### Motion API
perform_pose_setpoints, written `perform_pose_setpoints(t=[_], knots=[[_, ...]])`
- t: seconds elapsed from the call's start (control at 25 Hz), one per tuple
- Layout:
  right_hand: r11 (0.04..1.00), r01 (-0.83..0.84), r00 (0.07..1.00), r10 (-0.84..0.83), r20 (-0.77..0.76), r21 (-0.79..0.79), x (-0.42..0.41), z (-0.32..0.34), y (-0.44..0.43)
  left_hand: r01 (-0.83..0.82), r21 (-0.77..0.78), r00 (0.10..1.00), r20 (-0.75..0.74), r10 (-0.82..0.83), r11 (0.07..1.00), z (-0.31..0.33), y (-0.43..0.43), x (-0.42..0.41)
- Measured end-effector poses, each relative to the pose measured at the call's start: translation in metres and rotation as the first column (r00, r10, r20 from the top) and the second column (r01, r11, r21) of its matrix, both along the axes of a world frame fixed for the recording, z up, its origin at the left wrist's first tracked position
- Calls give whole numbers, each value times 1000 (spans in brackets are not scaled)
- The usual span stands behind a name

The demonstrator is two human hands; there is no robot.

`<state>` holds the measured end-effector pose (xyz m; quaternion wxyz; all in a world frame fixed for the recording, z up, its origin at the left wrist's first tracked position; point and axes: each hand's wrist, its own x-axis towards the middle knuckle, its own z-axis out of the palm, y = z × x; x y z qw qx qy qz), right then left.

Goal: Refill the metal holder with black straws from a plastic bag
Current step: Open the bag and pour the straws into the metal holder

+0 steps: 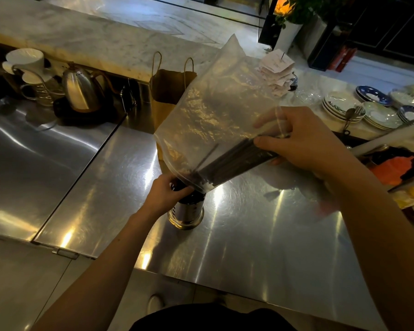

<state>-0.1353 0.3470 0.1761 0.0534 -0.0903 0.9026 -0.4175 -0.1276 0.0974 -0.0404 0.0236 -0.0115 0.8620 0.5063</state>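
At far left, white ceramic coffee drippers stand beside a shiny steel gooseneck kettle. A brown paper bag with twine handles stands further back. On the brushed stainless-steel tabletop, the left hand has its grip curled closely round the top of the upright cylindrical perforated metal holder. Its thumb is above, its fingers are at the rim, and its fingertips touch the lower edge of the clear crinkled plastic bag. The plastic bag is tilted: its lower end meets the holder's mouth and its empty upper part rises, hiding part of the paper bag. A bundle of thin black straws lies inside, slanting down-left with its ends at the holder. The right hand grips the bundle's upper end through the plastic, thumb on top, fingers underneath and index finger stretched out behind the film. Further right sit a spike of white paper receipts and stacks of patterned ceramic plates.
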Motion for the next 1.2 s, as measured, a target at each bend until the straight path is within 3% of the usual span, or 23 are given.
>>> perform_pose_setpoints(t=[0.64, 1.04, 1.2], knots=[[998, -39, 999, 38, 22, 40, -6, 2, -1, -52, -75, 998, -44, 49, 996, -9, 6, 6], [992, -62, 998, 65, -19, 111, 0, 7, -4, -85, 95, 995, -49, 90, 992, -18, -2, 16], [988, -79, 995, 86, -46, 135, 1, 10, -7, -71, 83, 995, -63, 76, 994, -15, 3, 18]])
